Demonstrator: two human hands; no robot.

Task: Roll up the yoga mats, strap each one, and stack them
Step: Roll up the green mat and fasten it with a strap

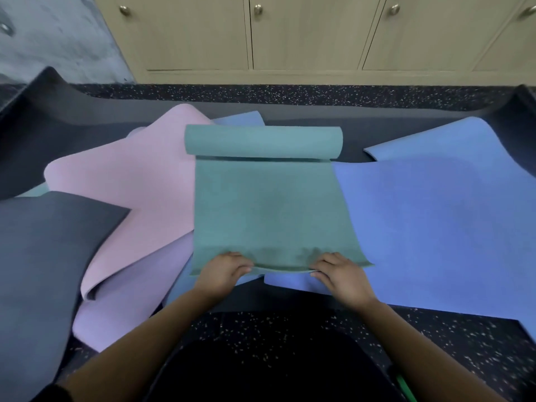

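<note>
A: Grip: left hand [224,269] and right hand [339,274] are both closed on the near edge of the green mat [269,204], fingers curled over it. The edge is lifted a little between them.

B: Where's the mat?

A: Centre of the floor [290,329], running away from the person. The near part is flat. The far end is curled into a roll [262,140]. It lies on top of the others: pink mat [130,181] to the left, blue mat [435,221] to the right.

B: Which step?

A: Rolling, first mat, as I read it. Nothing is strapped or stacked, and I see no strap I can name. There's a thin green strip at the near right edge, can't tell what it is.

B: Next move?

A: Can't tell which end they'll roll from. If it's the near edge: tuck it tight, keep both hands level, push away evenly so the sides stay flush. The far roll then has to be flattened or taken up. Likely foam, so it should spring back if let go.

B: Risks?

A: The roll going cone-shaped if one hand leads. Dragging the blue mat along too, since it touches underneath at the near right.

B: Surface, room?

A: Dark speckled floor, looks like rubber. A grey mat [43,256] sits near left, and more dark matting is spread under the pile, out to the far side. Pale wood cabinets [304,33] with round knobs [257,8] run along the far wall. A grey mottled wall [58,33] is at the far left.
</note>
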